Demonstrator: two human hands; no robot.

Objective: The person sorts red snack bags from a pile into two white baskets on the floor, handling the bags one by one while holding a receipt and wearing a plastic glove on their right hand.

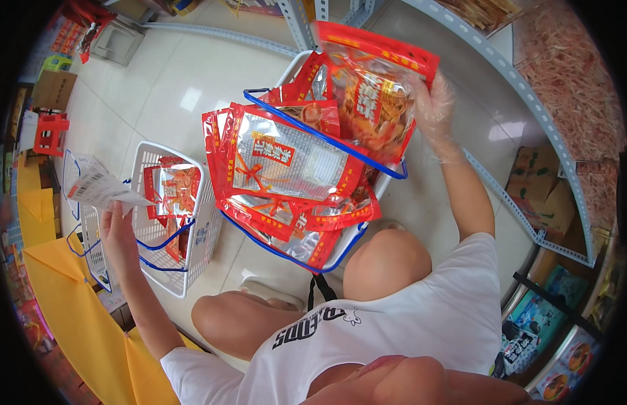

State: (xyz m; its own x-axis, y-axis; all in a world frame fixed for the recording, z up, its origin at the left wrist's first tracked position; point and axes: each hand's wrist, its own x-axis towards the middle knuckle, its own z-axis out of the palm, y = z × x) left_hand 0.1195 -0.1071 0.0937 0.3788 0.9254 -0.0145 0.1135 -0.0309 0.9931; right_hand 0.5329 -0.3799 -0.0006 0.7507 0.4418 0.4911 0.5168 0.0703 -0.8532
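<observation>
My right hand (435, 109), in a clear plastic glove, grips the edge of a red pouch of dried seafood (379, 101) with a see-through window. That pouch is raised over the right side of a shopping basket (339, 258) heaped with similar red and silver pouches (288, 157). The basket's blue handle (313, 131) lies across the heap. In my left hand (118, 233), which looks bare, is a printed paper sheet (106, 185) bearing writing and a barcode. Below and right of the paper, a second white basket (199, 243) holds a few red pouches (174, 190).
A perforated metal shelf frame (516, 76) curves along the right, with dried shreds (571, 111) on it and a cardboard box (533, 192) below. Yellow cloth (65, 304) drapes the left side. A red plastic stool (51, 132) stands farther left on the tiled floor (192, 76).
</observation>
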